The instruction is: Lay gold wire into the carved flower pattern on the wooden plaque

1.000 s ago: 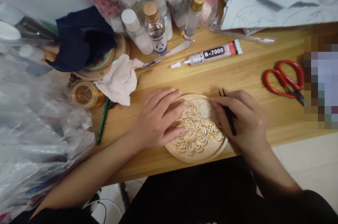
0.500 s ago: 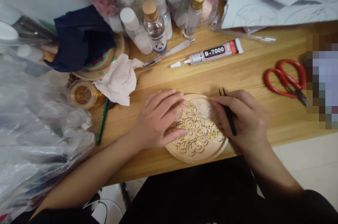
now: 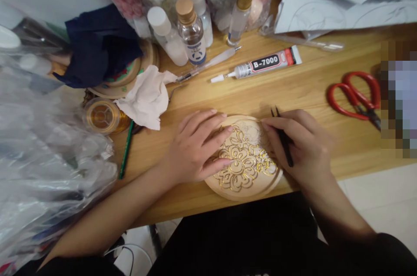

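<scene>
A round pale wooden disc (image 3: 211,180) lies near the table's front edge. Gold wire shaped into a flower pattern (image 3: 237,166) covers much of its face, and pencil lines show at its upper right. My left hand (image 3: 195,150) rests on the disc's left side, fingers spread and thumb stretched towards the flower. My right hand (image 3: 302,146) is closed at the right rim around black tweezers (image 3: 286,148), whose tips point up and away from the disc. Thumb and forefinger meet by the upper right rim; whether they pinch anything else there is too small to tell.
A B-7000 glue tube (image 3: 267,63) lies behind the disc, and red-handled scissors (image 3: 355,96) lie to the right. At left are a gold wire spool (image 3: 103,115), a green pencil (image 3: 126,150), crumpled tissue (image 3: 145,98) and plastic bags (image 3: 48,172). Bottles (image 3: 192,37) stand at the back.
Both hands and the disc stay almost where they were. The view has shifted very slightly, and the left forefinger appears a little farther to the right.
</scene>
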`<state>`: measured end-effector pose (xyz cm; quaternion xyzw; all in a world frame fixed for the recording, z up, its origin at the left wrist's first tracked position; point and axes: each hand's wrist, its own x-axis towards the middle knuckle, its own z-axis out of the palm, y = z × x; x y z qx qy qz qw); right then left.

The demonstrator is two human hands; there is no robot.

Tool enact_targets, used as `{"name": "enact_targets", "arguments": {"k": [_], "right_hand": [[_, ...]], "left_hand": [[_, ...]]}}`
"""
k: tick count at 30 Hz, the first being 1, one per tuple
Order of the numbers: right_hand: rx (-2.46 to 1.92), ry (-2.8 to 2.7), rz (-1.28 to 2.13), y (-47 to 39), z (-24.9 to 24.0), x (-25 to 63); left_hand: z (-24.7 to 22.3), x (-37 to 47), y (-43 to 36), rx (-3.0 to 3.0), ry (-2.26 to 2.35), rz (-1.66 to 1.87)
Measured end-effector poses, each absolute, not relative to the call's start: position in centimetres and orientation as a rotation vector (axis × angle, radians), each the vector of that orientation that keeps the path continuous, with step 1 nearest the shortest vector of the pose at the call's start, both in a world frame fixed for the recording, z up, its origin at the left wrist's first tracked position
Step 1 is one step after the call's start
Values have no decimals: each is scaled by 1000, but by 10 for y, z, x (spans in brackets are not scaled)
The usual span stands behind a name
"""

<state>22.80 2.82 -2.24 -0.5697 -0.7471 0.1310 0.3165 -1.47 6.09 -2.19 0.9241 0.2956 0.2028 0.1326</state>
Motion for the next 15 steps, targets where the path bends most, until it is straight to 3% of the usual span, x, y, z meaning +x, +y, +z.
{"name": "enact_targets", "arguments": {"k": [15], "right_hand": [[-1517,-1958,359,27,-21,229]], "left_hand": [[-21,-15,62,2657,841,592]]}}
